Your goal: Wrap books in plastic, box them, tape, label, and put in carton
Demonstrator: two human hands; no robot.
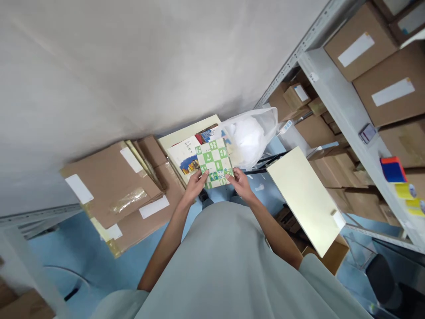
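I look steeply down over my pale grey shirt. Both hands hold a small book [215,162] with a green and white checked cover bearing numbers. My left hand [196,184] grips its lower left edge, thumb on the cover. My right hand [239,182] grips its lower right corner the same way. Right behind it lies another book [184,156] with a white cover and a blue and orange picture, in an open carton [186,134] with several more books.
Stacked brown cartons [116,186] with white labels lie on the blue floor at left. A white plastic bag [249,133] sits behind the books. A cream flap [303,197] juts out at right. Metal shelving [345,110] holds cartons and tape rolls [407,191].
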